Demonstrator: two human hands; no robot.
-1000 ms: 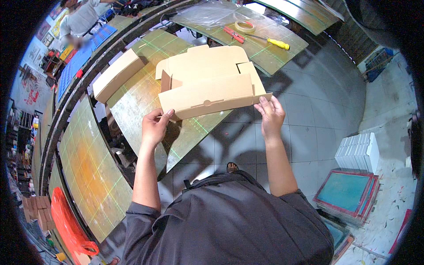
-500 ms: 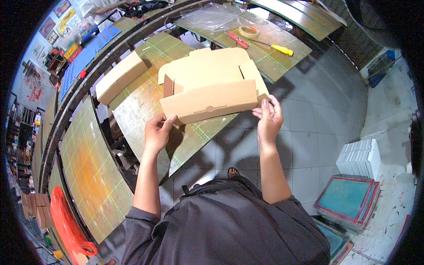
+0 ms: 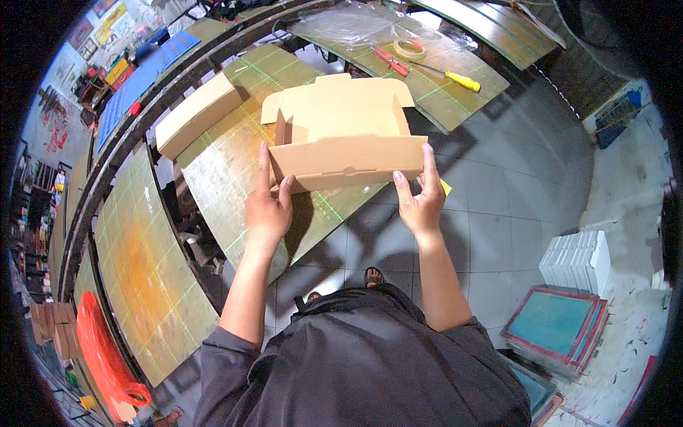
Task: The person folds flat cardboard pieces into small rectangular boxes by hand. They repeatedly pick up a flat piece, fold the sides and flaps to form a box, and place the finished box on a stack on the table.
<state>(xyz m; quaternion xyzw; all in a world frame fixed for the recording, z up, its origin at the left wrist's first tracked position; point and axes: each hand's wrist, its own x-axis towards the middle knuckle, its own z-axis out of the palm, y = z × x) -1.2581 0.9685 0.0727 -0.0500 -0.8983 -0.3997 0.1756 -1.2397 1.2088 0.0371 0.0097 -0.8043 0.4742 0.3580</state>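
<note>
- Cardboard box (image 3: pixel 340 136), plain brown corrugated and half folded, is set open on a scuffed green panel (image 3: pixel 220 178) ruled with a pale grid; its rear lid flap lies flat and its front wall stands upright.
- Left hand (image 3: pixel 267 206) is pressed against the front wall's left corner, with the forefinger stretched up the edge and the remaining fingers curled loosely.
- Right hand (image 3: pixel 420 199) is held at the right corner, with fingers spread and extended up the wall; whether the thumb is pinched behind the card cannot be told.
- A closed box (image 3: pixel 198 114) of the same card is laid to the left on the same panel.
- A yellow-handled screwdriver (image 3: pixel 449 75), a tape roll (image 3: pixel 410 48) and what seems to be a red-handled tool (image 3: pixel 391 61) are laid on the far panel.
- Compared with half a second ago, the front wall is raised squarer and both hands are shifted higher along its ends.
</note>
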